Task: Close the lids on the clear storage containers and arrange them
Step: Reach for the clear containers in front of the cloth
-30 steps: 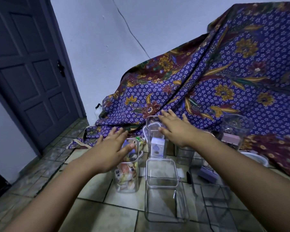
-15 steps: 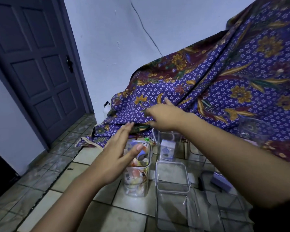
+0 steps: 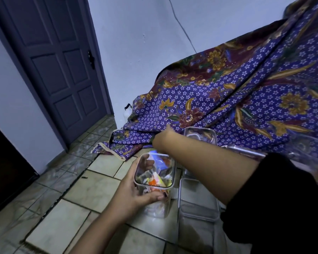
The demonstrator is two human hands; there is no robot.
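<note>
On the tiled floor stands a tall clear container (image 3: 155, 182), packed with colourful small items and without a lid. My left hand (image 3: 132, 196) grips it from the left, thumb across the front wall and fingers behind the far wall. My right hand (image 3: 162, 138) reaches across above it toward the edge of the cloth; its fingers are hidden. Just right of the filled container is an empty clear container (image 3: 198, 204). Another clear container (image 3: 200, 136) stands behind my right forearm, against the cloth.
A purple batik cloth (image 3: 246, 98) drapes over something large at the right and spills onto the floor (image 3: 92, 191). A dark panelled door (image 3: 59, 70) is shut at the left. A clear lid or container edge (image 3: 246, 151) shows past my right arm.
My left hand, which hovered open beside the filled container, has closed round it. My right hand moved left and down toward the cloth's edge. The view swung left and closer.
</note>
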